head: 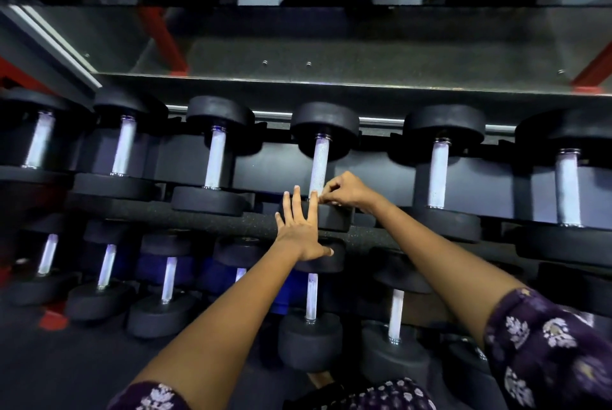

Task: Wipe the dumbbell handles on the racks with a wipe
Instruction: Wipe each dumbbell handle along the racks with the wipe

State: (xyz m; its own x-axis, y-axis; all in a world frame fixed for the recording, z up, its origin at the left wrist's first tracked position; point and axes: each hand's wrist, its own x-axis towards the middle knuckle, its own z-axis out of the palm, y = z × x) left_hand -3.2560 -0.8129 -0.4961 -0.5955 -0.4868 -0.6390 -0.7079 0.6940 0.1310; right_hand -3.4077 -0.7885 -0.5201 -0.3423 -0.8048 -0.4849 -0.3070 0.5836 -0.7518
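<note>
Seemingly midway: the right hand pinches something small, perhaps the wipe, at the near end of the middle dumbbell handle, while the left hand rests spread on its near head. Neighbouring handles on both rack tiers presumably remain.

Knurled bright metal handle (rough-looking) between matt black rubbery heads.

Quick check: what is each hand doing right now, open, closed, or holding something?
Left hand: open, straight fingers on the dumbbell head.
Right hand: fingers curled at the base of the dumbbell handle; whether it holds a wipe cannot be told.
</note>
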